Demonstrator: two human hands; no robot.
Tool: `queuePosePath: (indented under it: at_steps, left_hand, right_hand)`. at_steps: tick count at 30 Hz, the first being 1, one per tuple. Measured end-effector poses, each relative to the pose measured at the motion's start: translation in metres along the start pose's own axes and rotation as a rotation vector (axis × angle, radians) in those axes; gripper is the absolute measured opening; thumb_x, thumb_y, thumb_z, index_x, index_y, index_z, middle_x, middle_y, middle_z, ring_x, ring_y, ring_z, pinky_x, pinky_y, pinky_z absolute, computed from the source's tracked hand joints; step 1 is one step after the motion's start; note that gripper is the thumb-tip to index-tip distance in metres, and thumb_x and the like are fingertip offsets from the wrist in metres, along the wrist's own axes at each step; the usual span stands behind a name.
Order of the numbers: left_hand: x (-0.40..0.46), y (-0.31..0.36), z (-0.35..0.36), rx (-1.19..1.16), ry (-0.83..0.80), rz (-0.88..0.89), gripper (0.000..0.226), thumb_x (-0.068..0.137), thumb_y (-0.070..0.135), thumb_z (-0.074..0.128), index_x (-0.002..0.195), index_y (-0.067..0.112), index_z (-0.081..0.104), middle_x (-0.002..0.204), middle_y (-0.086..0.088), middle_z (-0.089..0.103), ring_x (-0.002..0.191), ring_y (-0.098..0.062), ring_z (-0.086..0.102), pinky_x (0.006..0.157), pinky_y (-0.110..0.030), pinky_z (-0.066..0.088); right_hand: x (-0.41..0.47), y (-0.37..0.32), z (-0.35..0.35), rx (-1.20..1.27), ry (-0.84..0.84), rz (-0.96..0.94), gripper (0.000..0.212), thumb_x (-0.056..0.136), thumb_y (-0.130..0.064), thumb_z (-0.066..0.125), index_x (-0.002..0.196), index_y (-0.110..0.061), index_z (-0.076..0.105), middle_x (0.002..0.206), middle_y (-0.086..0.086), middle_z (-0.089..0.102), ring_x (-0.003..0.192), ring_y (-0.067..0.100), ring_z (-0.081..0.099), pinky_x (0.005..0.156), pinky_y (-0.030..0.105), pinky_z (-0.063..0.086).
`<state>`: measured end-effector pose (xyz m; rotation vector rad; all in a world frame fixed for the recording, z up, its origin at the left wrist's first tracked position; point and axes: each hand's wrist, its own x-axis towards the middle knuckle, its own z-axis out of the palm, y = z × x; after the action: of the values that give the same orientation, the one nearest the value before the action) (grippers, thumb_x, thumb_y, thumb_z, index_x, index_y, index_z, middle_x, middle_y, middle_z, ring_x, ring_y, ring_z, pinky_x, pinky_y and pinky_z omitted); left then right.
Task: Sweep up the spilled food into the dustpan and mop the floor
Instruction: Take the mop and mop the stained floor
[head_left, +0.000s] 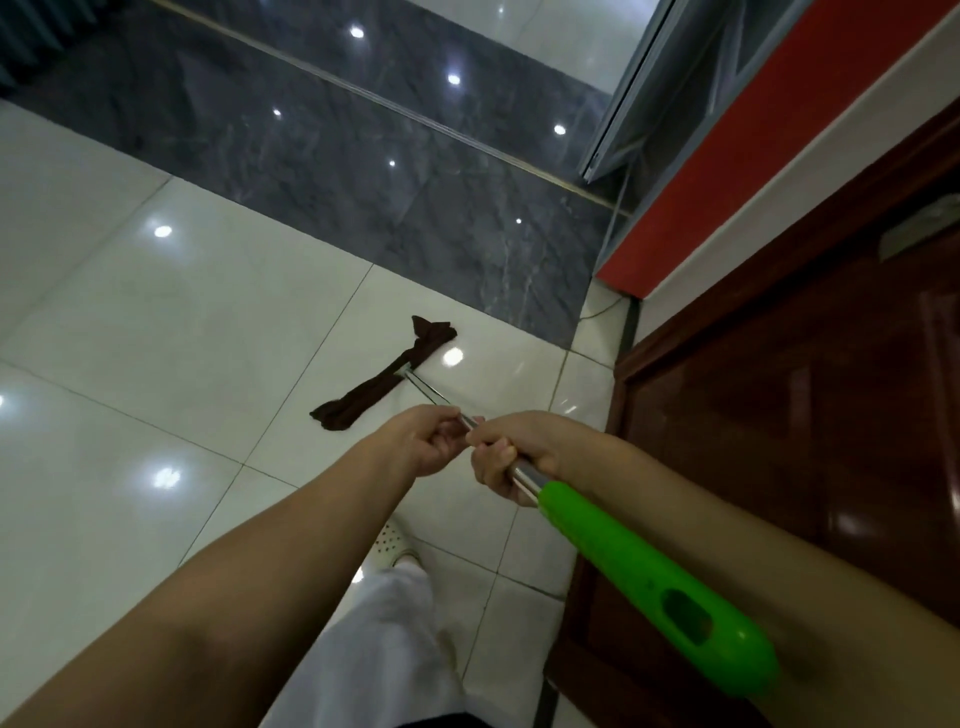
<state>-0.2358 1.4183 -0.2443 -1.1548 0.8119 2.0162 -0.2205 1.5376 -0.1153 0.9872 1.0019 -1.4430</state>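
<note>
A mop with a dark brown cloth head (385, 380) lies flat on the glossy white tile floor (156, 332) ahead of me. Its metal pole (429, 391) runs back to a bright green handle (660, 592) at the lower right. My right hand (514, 451) grips the metal pole just above the green handle. My left hand (422, 437) is curled around the pole right in front of the right hand. No spilled food or dustpan is in view.
A band of dark grey marble floor (332, 145) crosses behind the mop. A brown wooden door (789, 395) and a red and white wall (737, 171) stand on the right. A glass door frame (623, 114) is at the top right. My white trouser leg and shoe (389, 540) are below.
</note>
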Motion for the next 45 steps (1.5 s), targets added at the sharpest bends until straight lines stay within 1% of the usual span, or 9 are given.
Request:
queuePosePath:
  at_steps: [9, 15, 20, 24, 27, 32, 36, 38, 45]
  left_hand:
    - [0.016, 0.107, 0.021, -0.13, -0.027, -0.016, 0.016, 0.096, 0.003, 0.045, 0.096, -0.011, 0.053, 0.06, -0.027, 0.067, 0.048, -0.032, 0.068, 0.037, -0.034, 0.054]
    - [0.021, 0.147, 0.012, -0.226, -0.019, -0.001, 0.018, 0.097, 0.005, 0.044, 0.103, -0.01, 0.051, 0.079, -0.027, 0.065, 0.05, -0.032, 0.069, 0.042, -0.035, 0.055]
    - [0.03, 0.162, -0.005, -0.322, 0.001, 0.039, 0.016, 0.098, 0.006, 0.043, 0.093, -0.008, 0.05, 0.062, -0.025, 0.067, 0.05, -0.031, 0.068, 0.059, -0.036, 0.056]
    - [0.023, 0.167, -0.01, -0.417, 0.009, 0.106, 0.018, 0.099, 0.003, 0.038, 0.105, -0.011, 0.048, 0.078, -0.028, 0.064, 0.048, -0.033, 0.068, 0.038, -0.035, 0.054]
    - [0.018, 0.17, -0.018, -0.524, 0.025, 0.142, 0.018, 0.099, 0.0, 0.036, 0.102, -0.012, 0.048, 0.072, -0.029, 0.066, 0.048, -0.031, 0.068, 0.039, -0.039, 0.055]
    - [0.003, 0.168, -0.026, -0.721, 0.103, 0.202, 0.026, 0.099, 0.0, 0.036, 0.085, -0.016, 0.052, 0.069, -0.024, 0.065, 0.057, -0.014, 0.056, 0.04, -0.028, 0.054]
    - [-0.003, 0.158, -0.029, -0.849, 0.208, 0.277, 0.027, 0.099, 0.0, 0.037, 0.079, -0.011, 0.05, 0.08, -0.024, 0.058, 0.079, -0.024, 0.06, 0.062, -0.024, 0.053]
    - [-0.003, 0.15, -0.03, -0.887, 0.254, 0.324, 0.026, 0.098, -0.002, 0.037, 0.079, -0.012, 0.051, 0.079, -0.024, 0.058, 0.074, -0.026, 0.061, 0.071, -0.023, 0.051]
    - [-0.007, 0.113, -0.04, -1.091, 0.331, 0.426, 0.03, 0.096, -0.009, 0.029, 0.072, -0.012, 0.046, 0.081, -0.023, 0.054, 0.068, -0.029, 0.059, 0.039, -0.03, 0.054]
  right_hand:
    - [0.006, -0.12, 0.049, -0.264, 0.093, 0.054, 0.005, 0.096, -0.004, 0.045, 0.093, -0.007, 0.047, 0.047, 0.0, 0.036, 0.024, 0.006, 0.032, 0.028, 0.009, 0.026]
    - [0.026, -0.158, 0.074, -0.321, 0.016, 0.108, 0.021, 0.098, -0.004, 0.038, 0.081, -0.014, 0.045, 0.038, 0.001, 0.036, 0.021, 0.004, 0.032, 0.025, 0.007, 0.026]
    - [0.044, -0.172, 0.094, -0.433, 0.028, 0.116, 0.029, 0.097, -0.001, 0.036, 0.098, -0.027, 0.048, 0.038, 0.001, 0.035, 0.022, 0.004, 0.03, 0.023, 0.009, 0.023]
    - [0.055, -0.187, 0.102, -0.53, 0.042, 0.114, 0.038, 0.096, 0.001, 0.038, 0.113, -0.032, 0.044, 0.055, 0.001, 0.032, 0.025, 0.005, 0.03, 0.025, 0.008, 0.022]
    - [0.062, -0.201, 0.111, -0.633, 0.038, 0.14, 0.048, 0.097, 0.0, 0.04, 0.126, -0.037, 0.051, 0.051, 0.001, 0.033, 0.027, 0.005, 0.029, 0.027, 0.007, 0.023]
    - [0.076, -0.213, 0.133, -0.859, -0.033, 0.232, 0.03, 0.097, 0.001, 0.035, 0.09, -0.027, 0.043, 0.041, 0.003, 0.037, 0.024, 0.005, 0.029, 0.023, 0.009, 0.022]
    - [0.088, -0.215, 0.142, -0.93, -0.06, 0.251, 0.032, 0.096, 0.002, 0.037, 0.095, -0.029, 0.045, 0.054, 0.004, 0.038, 0.024, 0.006, 0.03, 0.024, 0.009, 0.022]
    - [0.096, -0.214, 0.144, -0.986, -0.074, 0.27, 0.033, 0.096, 0.003, 0.037, 0.101, -0.029, 0.045, 0.048, 0.004, 0.039, 0.023, 0.006, 0.029, 0.023, 0.008, 0.022]
    - [0.114, -0.19, 0.151, -1.231, -0.142, 0.365, 0.03, 0.095, 0.002, 0.038, 0.089, -0.026, 0.045, 0.051, 0.001, 0.033, 0.024, 0.005, 0.029, 0.024, 0.008, 0.022]
